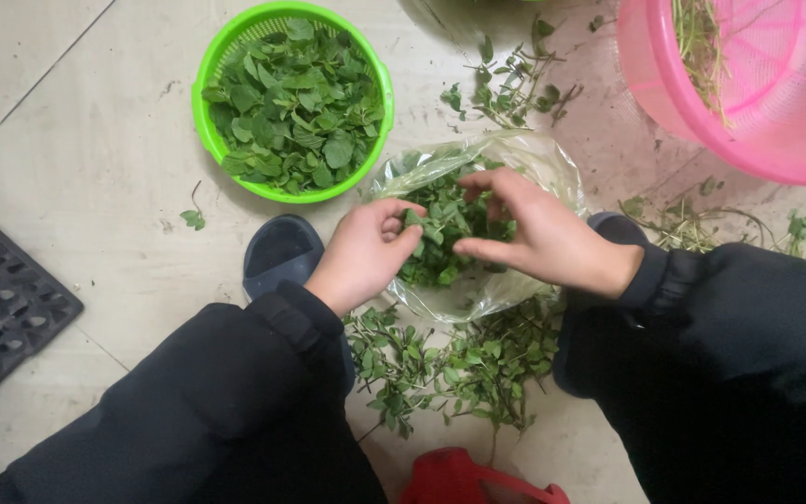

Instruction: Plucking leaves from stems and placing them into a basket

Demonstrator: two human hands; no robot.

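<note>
A: Greens sprig (433,222) sits between both hands, over the open clear plastic bag (524,159) near the middle of the floor (95,177). Going left to right: black grid mat (2,299) at the left edge, green basket (293,101) of picked leaves toward the top, then the hands, pink basket (748,84) with stems in the top right corner.

B: Hand states?

A: Left hand (363,254) pinched closed on the sprig, thumb and fingers tight. Right hand (538,233) holds the other end, fingers curled, thumb underneath. Sprig touches both, right above the bag's leaf pile.

B: Risks?

A: My guess: plucked leaves could drop past the bag rim onto the floor, since the bag mouth is floppy. Could also mix with the loose stems (459,369) lying just below the bag, between the knees. Dark slipper (282,252) sits just beside the bag's left edge; a foot shift might crush or tip it.
</note>
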